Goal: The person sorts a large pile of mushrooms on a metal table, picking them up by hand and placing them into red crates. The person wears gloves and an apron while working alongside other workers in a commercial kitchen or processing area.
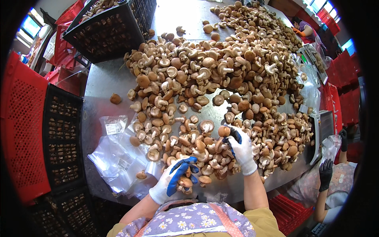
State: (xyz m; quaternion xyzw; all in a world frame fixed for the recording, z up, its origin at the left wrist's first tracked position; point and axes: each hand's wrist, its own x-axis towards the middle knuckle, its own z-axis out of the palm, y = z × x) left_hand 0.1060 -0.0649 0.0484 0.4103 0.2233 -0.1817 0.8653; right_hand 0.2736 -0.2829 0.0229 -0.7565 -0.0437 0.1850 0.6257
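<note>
A broad heap of brown-capped mushrooms (204, 65) covers much of the metal table (103, 83). My left hand (176, 177), in a white glove with blue coating, is curled around several mushrooms (185, 182) near the table's front edge. Between the fingertips of my right hand (241, 148), gloved in white and dark blue, is a round-capped mushroom (224, 131). A smaller group of mushrooms (201, 145) lies between and beyond my hands. To the left of my left hand, clear plastic bags (118, 160) with printed labels lie flat.
A black crate (103, 35) of mushrooms stands at the back left. Red (25, 127) and black crates (63, 136) line the left side. A scale (322, 130) sits at the right edge. Nearby, a co-worker's black-gloved hand (326, 174) touches a plastic bag (331, 146). Another person (306, 31) is at the far right.
</note>
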